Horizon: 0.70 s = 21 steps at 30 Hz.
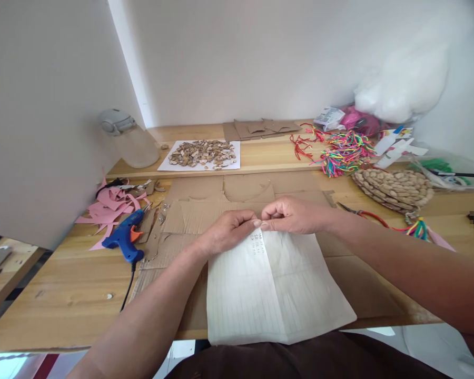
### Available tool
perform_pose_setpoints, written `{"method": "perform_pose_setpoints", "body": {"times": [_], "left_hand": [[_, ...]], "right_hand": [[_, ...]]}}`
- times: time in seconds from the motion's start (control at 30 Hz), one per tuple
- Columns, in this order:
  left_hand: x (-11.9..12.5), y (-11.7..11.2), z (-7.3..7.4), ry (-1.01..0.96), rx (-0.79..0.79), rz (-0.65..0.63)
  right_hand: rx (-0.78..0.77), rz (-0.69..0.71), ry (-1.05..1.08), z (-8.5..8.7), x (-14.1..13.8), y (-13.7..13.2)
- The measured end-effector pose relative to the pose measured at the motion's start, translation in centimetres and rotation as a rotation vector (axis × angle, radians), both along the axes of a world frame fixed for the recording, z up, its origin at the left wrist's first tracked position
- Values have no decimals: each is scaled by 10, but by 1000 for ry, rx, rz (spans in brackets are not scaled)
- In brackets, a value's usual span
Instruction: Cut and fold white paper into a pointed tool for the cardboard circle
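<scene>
A lined sheet of paper (240,300) with a crease down its middle and some handwriting near the top hangs over the table's front edge. My left hand (234,229) pinches its top edge near the crease. Right beside it, my right hand (286,216) also pinches that edge, thumbs almost touching. Beneath the paper lie flat pieces of cardboard (193,215) on the wooden table. The fingertips partly hide the sheet's top edge.
Left are a blue glue gun (125,237) with its cord and pink paper strips (112,205). Behind stand a jug (128,139) and brown chips (201,153) on white paper. Colourful strings (347,150), a woven pad (395,188) and red-handled pliers (363,213) lie right.
</scene>
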State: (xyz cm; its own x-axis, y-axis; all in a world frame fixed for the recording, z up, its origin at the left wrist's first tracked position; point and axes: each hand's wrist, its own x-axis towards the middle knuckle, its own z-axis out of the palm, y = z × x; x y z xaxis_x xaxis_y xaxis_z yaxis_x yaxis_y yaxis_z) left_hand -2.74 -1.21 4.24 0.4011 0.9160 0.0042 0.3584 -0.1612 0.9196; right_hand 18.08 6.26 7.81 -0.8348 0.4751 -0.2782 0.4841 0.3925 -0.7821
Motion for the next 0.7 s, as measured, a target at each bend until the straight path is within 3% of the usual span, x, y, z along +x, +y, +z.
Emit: {"method": "perform_pose_setpoints", "body": {"times": [0.1, 0.23, 0.37, 0.53, 0.7], "left_hand": [[-6, 1, 1, -142, -47, 49], [-8, 3, 0, -517, -132, 173], [0, 4, -7, -791, -294, 206], [10, 0, -19, -909, -466, 124], [14, -5, -16, -915, -541, 49]], "right_hand": [[-80, -34, 96, 10, 9, 7], [-200, -139, 317, 25, 20, 13], [-332, -255, 554, 23, 23, 15], [-518, -418, 840, 11, 14, 10], [-419, -547, 893, 7, 5, 0]]}}
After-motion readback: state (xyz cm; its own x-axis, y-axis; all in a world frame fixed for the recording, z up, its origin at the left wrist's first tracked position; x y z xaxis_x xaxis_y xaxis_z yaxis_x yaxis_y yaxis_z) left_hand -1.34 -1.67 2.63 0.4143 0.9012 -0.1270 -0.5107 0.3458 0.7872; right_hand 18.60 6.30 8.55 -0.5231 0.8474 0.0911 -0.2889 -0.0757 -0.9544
